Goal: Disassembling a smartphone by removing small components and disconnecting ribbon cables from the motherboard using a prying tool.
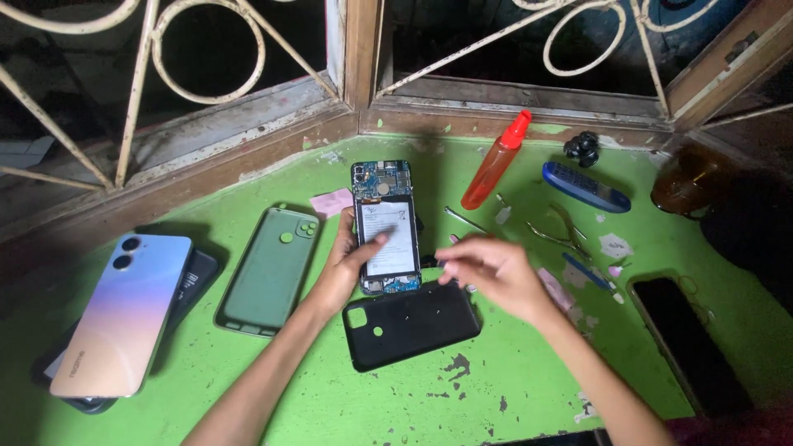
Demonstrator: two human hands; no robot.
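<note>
Fingers (pixel 373 245) of the left hand (pixel 340 268) wrap the left edge of an opened phone (pixel 385 227), thumb pressed on its white battery, holding it on the green desk (pixel 512 372) below the window grille. At the phone's right edge the right hand (pixel 489 272) has its fingers pinched together; whether they grip anything I cannot tell. Just below lies a black back cover (pixel 410 322). A green case (pixel 271 268) and a pastel phone (pixel 124 314) lie to the left, an orange spray bottle (pixel 494 163) and tweezers (pixel 562 234) to the right.
</note>
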